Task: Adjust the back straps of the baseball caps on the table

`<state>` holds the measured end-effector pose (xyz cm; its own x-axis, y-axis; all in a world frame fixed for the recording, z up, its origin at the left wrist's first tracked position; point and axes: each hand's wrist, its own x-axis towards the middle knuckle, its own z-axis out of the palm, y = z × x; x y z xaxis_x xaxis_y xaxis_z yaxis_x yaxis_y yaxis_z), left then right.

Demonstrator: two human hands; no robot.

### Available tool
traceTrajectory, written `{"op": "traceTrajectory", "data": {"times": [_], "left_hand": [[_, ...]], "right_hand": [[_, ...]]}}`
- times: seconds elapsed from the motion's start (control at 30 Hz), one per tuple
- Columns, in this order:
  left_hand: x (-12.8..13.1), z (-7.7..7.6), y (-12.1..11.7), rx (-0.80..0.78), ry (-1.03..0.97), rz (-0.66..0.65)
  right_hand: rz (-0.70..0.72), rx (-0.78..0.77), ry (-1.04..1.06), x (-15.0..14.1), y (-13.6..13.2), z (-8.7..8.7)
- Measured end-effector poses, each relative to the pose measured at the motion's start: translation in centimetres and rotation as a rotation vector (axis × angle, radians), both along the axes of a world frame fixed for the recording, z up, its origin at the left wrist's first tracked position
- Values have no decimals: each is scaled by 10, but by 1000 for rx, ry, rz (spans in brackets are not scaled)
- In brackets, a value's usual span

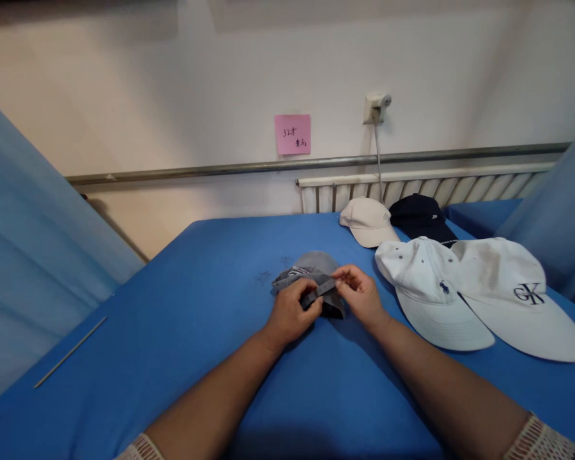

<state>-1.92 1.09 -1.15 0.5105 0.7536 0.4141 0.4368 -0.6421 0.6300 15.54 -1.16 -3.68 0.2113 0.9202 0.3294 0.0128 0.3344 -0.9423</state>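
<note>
A grey baseball cap (319,260) rests on the blue-covered table (186,300), its back strap toward me. My left hand (290,313) pinches the left part of that strap between thumb and fingers. On the other side, my right hand (361,297) pinches the strap's right part, thumb and forefinger together. The strap runs between the two hands above the cap's dark opening. Dark embroidered lettering shows on the cap, partly covered by my left hand.
Right of my hands lie a pale cap with a horse emblem (424,281), a white cap with black letters (503,275), a beige cap (367,217) and a navy cap (419,214). A thin stick (71,351) lies at left. Behind are a radiator (426,185) and a wall socket (374,110).
</note>
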Motion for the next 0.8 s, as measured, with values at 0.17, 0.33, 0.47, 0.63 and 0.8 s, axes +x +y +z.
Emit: {"op": "traceTrajectory", "data": {"times": [0.17,0.33,0.47,0.63,0.8], "left_hand": [[0,-1,2,-21,-48,5],[1,0,0,-31,-63,47],[1,0,0,-45,-79,33],[1,1,0,-117,-133,-23],[1,3,1,-388,-378,-36]], "right_hand": [[20,-11,66,2,-3,7],[45,21,85,0,-8,11],[64,23,76,2,-8,11],[78,41,70,2,-8,8],[48,97,-32,0,-7,7]]}}
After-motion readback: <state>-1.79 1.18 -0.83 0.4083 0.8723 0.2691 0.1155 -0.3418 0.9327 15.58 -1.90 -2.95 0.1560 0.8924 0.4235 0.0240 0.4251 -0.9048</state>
